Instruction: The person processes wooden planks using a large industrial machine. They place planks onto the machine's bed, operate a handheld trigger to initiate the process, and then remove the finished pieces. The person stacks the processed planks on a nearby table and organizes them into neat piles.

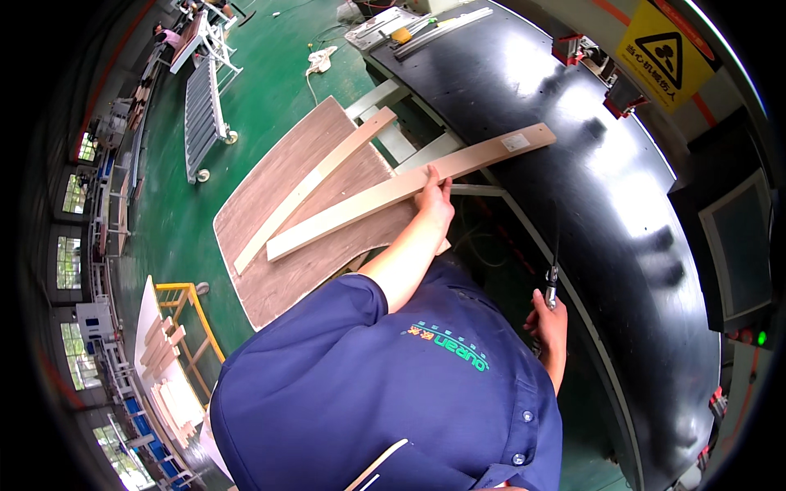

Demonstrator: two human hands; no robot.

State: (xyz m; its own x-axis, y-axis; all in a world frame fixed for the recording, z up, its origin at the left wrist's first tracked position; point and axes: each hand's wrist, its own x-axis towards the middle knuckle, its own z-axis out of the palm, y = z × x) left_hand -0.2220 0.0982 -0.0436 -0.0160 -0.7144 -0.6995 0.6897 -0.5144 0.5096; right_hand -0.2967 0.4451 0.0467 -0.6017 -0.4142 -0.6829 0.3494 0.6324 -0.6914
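A long pale wooden board (352, 217) runs aslant in front of me, with a small white label near its right end. My left hand (435, 199) is closed on its near edge, its fingers lying over the upper face. The board's right end reaches over the black machine table (589, 180). My right hand (547, 321) is lower, beside that table's edge, wrapped round a silver air blow gun (552, 282) with a thin dark nozzle pointing away from me. A second wooden board (315, 186) rests on the brown wood-grain panel (262, 204), left of the first one.
Metal straightedges (442, 33) lie on the table's far end. Red-topped fittings (573, 49) and a yellow warning sign (667, 53) line the right side. A grey roller rack (205, 114) stands far left. Near left, a yellow-framed trolley (192, 315) stands by stacked wood pieces (176, 405).
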